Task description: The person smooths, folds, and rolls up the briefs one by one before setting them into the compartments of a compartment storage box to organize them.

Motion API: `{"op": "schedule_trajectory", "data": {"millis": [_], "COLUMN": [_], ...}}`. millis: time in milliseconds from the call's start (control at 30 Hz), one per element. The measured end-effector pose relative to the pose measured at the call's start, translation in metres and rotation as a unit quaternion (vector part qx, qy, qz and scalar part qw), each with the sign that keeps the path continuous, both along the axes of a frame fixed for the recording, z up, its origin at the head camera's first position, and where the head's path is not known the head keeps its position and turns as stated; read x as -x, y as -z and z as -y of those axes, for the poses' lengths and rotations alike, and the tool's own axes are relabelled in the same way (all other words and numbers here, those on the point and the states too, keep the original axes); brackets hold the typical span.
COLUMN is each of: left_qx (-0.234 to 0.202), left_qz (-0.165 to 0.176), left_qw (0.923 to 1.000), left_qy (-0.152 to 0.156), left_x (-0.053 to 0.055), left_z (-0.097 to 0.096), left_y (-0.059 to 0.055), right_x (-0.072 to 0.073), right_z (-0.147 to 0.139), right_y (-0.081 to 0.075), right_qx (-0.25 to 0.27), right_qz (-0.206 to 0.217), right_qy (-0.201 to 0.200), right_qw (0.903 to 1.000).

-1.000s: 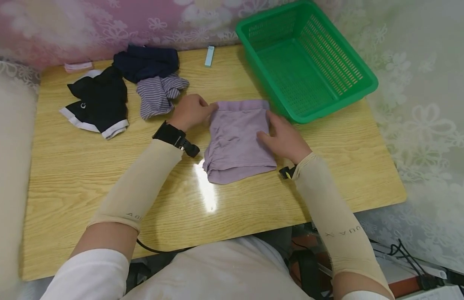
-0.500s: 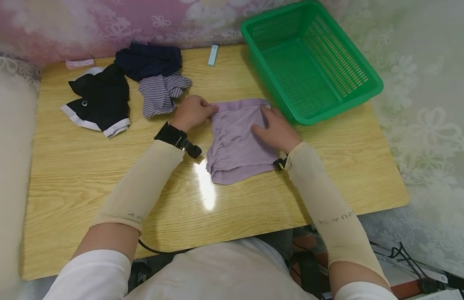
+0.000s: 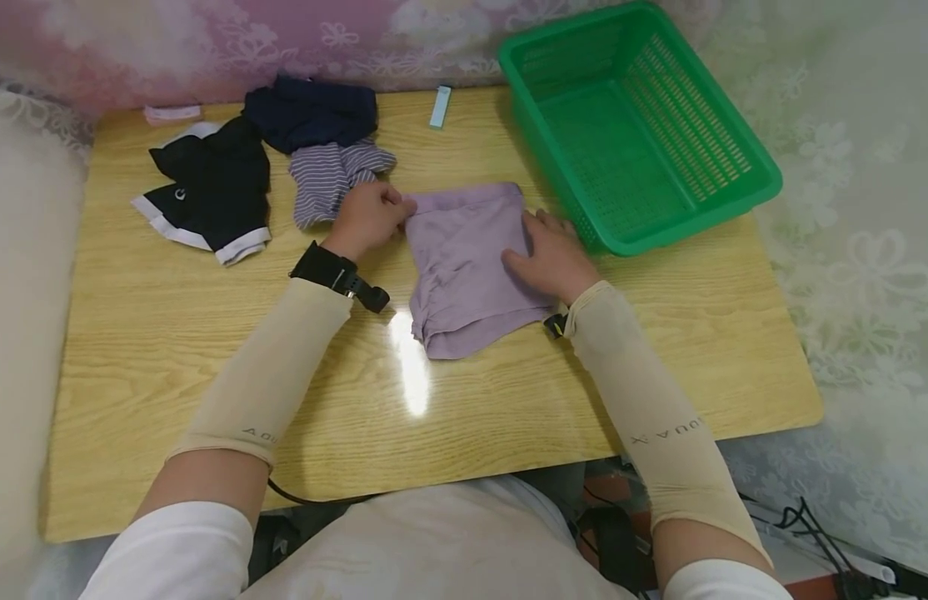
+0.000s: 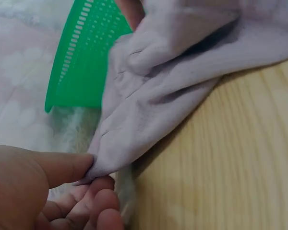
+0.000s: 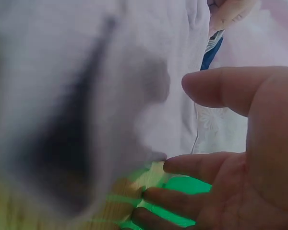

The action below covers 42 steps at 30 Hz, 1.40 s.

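Observation:
Lilac shorts [image 3: 467,267] lie on the wooden table with the waistband at the far side. My left hand [image 3: 366,218] pinches the far left corner of the waistband between thumb and fingers; the left wrist view shows the cloth [image 4: 139,110] stretching away from that pinch. At the right edge of the shorts is my right hand [image 3: 556,260], thumb over the cloth and fingers spread along its side. In the right wrist view the thumb and fingers of this hand [image 5: 240,139] stand apart with no cloth gripped between them.
A green plastic basket [image 3: 576,179] stands at the back right, close to my right hand. Black clothing with white trim [image 3: 220,187], navy clothing [image 3: 314,115] and a striped garment [image 3: 325,179] lie at the back left. Near the wall are a pale blue strip [image 3: 440,108] and a pink item [image 3: 172,114].
The left hand has drawn the waistband corner slightly left and away from me, so the shorts have shifted and turned a little. The right hand's fingers have come off the far right corner.

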<state>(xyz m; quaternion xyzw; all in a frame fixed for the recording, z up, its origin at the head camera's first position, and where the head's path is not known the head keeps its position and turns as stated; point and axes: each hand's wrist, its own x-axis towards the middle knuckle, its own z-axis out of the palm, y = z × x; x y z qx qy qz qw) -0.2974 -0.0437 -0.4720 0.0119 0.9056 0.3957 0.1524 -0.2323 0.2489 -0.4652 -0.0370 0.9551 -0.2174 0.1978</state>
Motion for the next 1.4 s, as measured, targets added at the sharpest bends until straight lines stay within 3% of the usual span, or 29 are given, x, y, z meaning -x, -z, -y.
{"op": "schedule_trajectory", "data": {"millis": [100,200,333,433,533,867,1267,1400], "left_qx": [0.020,0.044,0.062,0.063,0.069,0.065,0.052,0.046], "left_qz": [-0.027,-0.038,-0.025,-0.019,-0.023,-0.025,-0.019,-0.014], "left_qw": [0.9993,0.9982,0.9977,0.9975,0.9969,0.9971,0.9985,0.9988], "left_qy": [-0.018,-0.017,0.009,0.026,0.032,0.030,0.006,0.007], "left_x": [-0.002,-0.006,-0.015,-0.019,-0.020,-0.015,-0.006,-0.005], "left_z": [0.008,0.014,0.018,0.016,0.012,0.009,0.015,0.015], "left_y": [0.003,0.005,0.003,0.001,0.001,0.008,0.010,0.010], "right_x": [-0.003,-0.012,-0.029,-0.041,-0.047,-0.051,-0.063,-0.066], "right_z": [0.004,0.008,0.017,0.025,0.032,0.038,0.032,0.031], "right_y": [0.001,0.003,0.001,0.000,0.004,0.012,0.011,0.011], "right_qx": [0.011,0.030,0.046,0.057,0.056,0.057,0.049,0.050], "right_qz": [-0.030,-0.099,-0.181,-0.191,-0.189,-0.229,-0.176,-0.170], "right_qy": [0.001,-0.037,-0.162,-0.249,-0.286,-0.300,-0.316,-0.304], "right_qw": [0.9995,0.9939,0.9689,0.9479,0.9377,0.9242,0.9309,0.9361]}}
